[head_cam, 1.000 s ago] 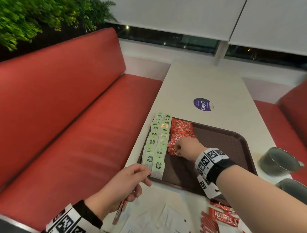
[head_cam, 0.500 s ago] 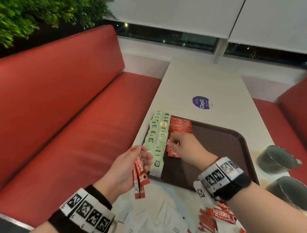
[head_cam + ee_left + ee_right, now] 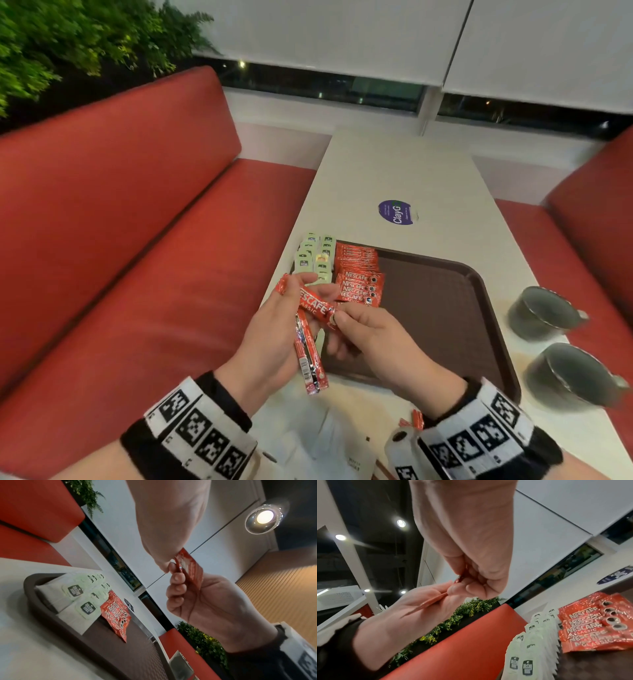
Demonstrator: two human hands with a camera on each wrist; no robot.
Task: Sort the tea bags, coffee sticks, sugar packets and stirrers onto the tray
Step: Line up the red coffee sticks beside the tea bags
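My left hand [image 3: 286, 310] grips a small bunch of red coffee sticks [image 3: 310, 363] over the tray's near left corner. One coffee stick [image 3: 313, 305] lies crosswise on top, and my right hand [image 3: 346, 322] pinches its right end. The left wrist view shows the pinched stick [image 3: 188, 568] between both hands. The brown tray [image 3: 445, 308] carries two rows of green tea bags [image 3: 315, 257] along its left edge and a row of coffee sticks [image 3: 359, 281] beside them. The rest of the tray floor is bare.
White sugar packets [image 3: 308, 445] and loose coffee sticks [image 3: 416, 419] lie on the table near me. Two dark cups [image 3: 544, 315] [image 3: 572, 377] stand right of the tray. A purple sticker [image 3: 395, 212] is beyond it. Red benches flank the table.
My left hand rose from the table edge with coffee sticks. My right hand left the row of sticks on the tray, came back and took hold of one stick in the left hand.
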